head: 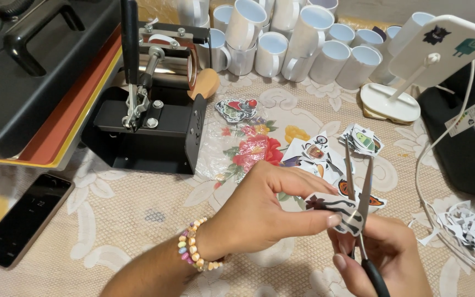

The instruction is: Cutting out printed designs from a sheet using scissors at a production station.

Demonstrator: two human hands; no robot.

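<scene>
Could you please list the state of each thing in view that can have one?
Scissors: blades open, held in the right hand.
Printed cutout: pinched by the left hand, between the blades.
Mug press: no mug in it.
Phone: lying flat, screen dim.
White mugs: upright or stacked, empty.
Paper scraps: piled loose.

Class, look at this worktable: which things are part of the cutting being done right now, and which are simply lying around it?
In use:
left hand
right hand
scissors
printed cutout

Lying about:
white mugs
mug press
phone
cut stickers
paper scraps
white stand
</scene>
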